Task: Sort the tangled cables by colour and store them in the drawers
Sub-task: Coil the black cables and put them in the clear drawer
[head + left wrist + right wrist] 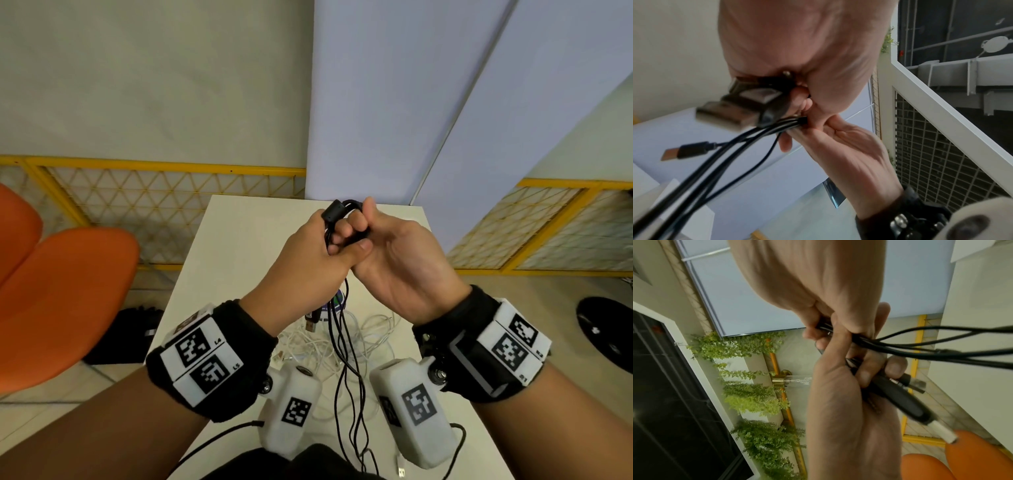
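Note:
Both hands are raised above the white table point(219, 260), gripping one bundle of black cables point(344, 349). My left hand point(322, 246) curls round the folded top of the bundle, beside its black ferrite bead point(331, 212). My right hand point(368, 236) pinches the same strands point(900, 347) from the right. Loose black ends hang to the table; USB plugs point(729, 113) stick out under the left hand point(797, 53). A tangle of white cables point(315, 342) lies on the table beneath. No drawers are in view.
An orange chair point(65, 294) stands to the left, with a black bag point(126, 335) on the floor beside it. A yellow mesh fence point(164, 202) and pale panels point(376, 102) close off the far side. A dark round base point(606, 332) sits on the floor at right.

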Available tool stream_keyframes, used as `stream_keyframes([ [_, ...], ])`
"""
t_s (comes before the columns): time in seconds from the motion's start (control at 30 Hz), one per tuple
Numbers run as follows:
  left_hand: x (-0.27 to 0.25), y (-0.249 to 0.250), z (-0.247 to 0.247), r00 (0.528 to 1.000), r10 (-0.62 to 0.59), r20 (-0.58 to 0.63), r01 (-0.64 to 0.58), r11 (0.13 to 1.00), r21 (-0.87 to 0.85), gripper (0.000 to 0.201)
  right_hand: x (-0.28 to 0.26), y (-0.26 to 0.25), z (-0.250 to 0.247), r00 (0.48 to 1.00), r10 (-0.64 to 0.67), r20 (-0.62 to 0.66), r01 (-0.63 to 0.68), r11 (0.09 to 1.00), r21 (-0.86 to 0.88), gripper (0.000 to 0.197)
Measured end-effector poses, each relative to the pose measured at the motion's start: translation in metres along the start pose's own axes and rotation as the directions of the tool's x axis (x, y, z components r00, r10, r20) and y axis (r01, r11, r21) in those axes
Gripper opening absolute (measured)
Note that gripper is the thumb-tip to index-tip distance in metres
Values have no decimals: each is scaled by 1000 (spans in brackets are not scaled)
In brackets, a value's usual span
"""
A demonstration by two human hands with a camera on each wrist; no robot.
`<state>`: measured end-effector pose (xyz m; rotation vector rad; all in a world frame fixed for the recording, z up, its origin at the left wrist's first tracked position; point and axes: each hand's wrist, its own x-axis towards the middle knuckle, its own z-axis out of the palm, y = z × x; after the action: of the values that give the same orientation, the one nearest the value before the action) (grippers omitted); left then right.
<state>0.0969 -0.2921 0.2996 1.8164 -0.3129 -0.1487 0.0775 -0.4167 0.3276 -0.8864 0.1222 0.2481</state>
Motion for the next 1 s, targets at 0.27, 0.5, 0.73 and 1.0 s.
stream_keyframes([
  [0.27, -1, 7, -9, 998, 26, 59, -36, 986, 165, 17, 5, 1, 0, 987, -156, -28, 124, 873, -472, 40],
  [0.5, 0, 13, -12, 993, -15, 120, -3, 988, 153, 44, 0, -20, -1, 982, -186, -20, 119, 703, -702, 40],
  [0.73, -1, 21, -12, 984, -84, 160, 48, 975, 216, 46, 4, -31, -1, 990, -137, -31, 49, 542, -839, 43],
  [1.0, 1, 20, -10, 983, -102, 153, 98, 995, 31, 34, 6, -24, 10, 987, -127, -101, -30, 471, -882, 60],
])
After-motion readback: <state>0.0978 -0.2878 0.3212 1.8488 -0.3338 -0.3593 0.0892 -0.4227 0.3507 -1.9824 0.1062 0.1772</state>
